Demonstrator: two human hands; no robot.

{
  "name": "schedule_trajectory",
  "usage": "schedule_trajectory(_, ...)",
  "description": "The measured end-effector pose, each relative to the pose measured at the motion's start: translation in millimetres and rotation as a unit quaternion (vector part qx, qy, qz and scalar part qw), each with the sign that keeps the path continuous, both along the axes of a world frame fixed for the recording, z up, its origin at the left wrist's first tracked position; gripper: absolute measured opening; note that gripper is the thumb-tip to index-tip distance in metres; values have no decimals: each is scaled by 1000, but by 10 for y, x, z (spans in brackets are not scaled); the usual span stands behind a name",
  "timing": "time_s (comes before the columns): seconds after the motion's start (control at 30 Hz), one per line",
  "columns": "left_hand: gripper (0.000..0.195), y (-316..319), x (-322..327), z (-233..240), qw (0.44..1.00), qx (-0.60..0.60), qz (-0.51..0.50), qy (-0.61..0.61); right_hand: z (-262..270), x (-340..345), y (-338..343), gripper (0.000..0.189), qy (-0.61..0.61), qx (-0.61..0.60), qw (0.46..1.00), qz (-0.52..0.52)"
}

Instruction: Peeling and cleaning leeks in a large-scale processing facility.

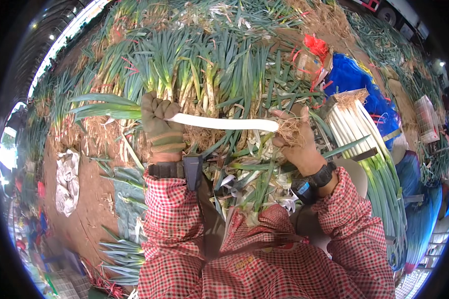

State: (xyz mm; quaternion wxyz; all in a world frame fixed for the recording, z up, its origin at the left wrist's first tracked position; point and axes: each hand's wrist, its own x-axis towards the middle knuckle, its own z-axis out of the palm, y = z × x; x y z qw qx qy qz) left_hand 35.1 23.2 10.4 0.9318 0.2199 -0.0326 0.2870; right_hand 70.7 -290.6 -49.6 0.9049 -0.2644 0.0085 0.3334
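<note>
My left hand [161, 119], in a brown-green knit glove, is closed around a large green onion or leek [224, 123] where its leaves meet the white shaft. The stalk lies level across my front, with green leaves to the left and bushy roots to the right. My bare right hand [299, 138] is at the root end, with roots lying over its fingers. Whether it grips them is hard to tell. Below the stalk are loose leaves and peeled skins [262, 179]. At my right, a bundle of cleaned white stalks [353, 127] rests in a rack.
Unpeeled stalks [205, 74] stand in rows before me, several bundles bound with red ties. Blue netting [348, 74] and a cardboard box [308, 65] with red string are at the upper right. A crumpled white sack [67, 183] lies on the bare soil at left. Cut leaves [123, 259] lie at lower left.
</note>
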Motion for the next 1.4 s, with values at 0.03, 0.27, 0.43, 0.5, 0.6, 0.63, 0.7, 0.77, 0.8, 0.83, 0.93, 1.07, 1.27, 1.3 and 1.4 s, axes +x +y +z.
schedule_trajectory(0.03,14,44,-13,-9,1000,18,-6,-12,110,-22,27,74,29,-107,992,-59)
schedule_trajectory(0.27,18,64,35,-35,998,28,57,15,-668,421,-567,46,-163,-501,825,-204)
schedule_trajectory(0.43,22,-177,21,-4,998,19,57,18,-515,74,-30,54,-521,-613,586,102)
schedule_trajectory(0.5,24,-386,70,-22,998,67,12,17,-233,-176,306,72,-542,-502,653,166)
schedule_trajectory(0.6,24,-874,71,-69,977,203,-51,30,-125,-118,577,71,-381,-251,889,45)
schedule_trajectory(0.63,25,-1032,28,-80,978,166,-121,42,18,-78,595,65,-339,-184,923,22)
schedule_trajectory(0.7,32,-1398,-79,4,976,62,-131,163,246,-65,600,53,-314,-107,943,-16)
schedule_trajectory(0.77,33,-1317,-22,-140,979,94,-161,76,355,-89,588,46,-348,-96,932,-48)
schedule_trajectory(0.8,34,-1291,14,-179,977,108,-181,29,370,-179,597,46,-291,-34,955,-46)
schedule_trajectory(0.83,34,-1215,37,-167,985,57,-158,43,380,-249,599,46,-228,30,972,-41)
schedule_trajectory(0.93,34,-692,92,-62,992,-47,-110,51,417,-245,460,40,-225,52,971,-54)
schedule_trajectory(1.07,35,-515,9,140,997,-30,-40,53,535,-146,246,36,-170,54,979,-98)
schedule_trajectory(1.27,34,-935,41,-154,989,-60,-107,89,725,235,-87,29,-225,259,922,-177)
schedule_trajectory(1.3,34,-1030,39,-218,983,-79,-139,94,717,211,-74,27,-295,175,920,-187)
schedule_trajectory(1.4,31,-1492,-27,-276,982,-67,-142,109,692,43,268,16,-363,17,917,-163)
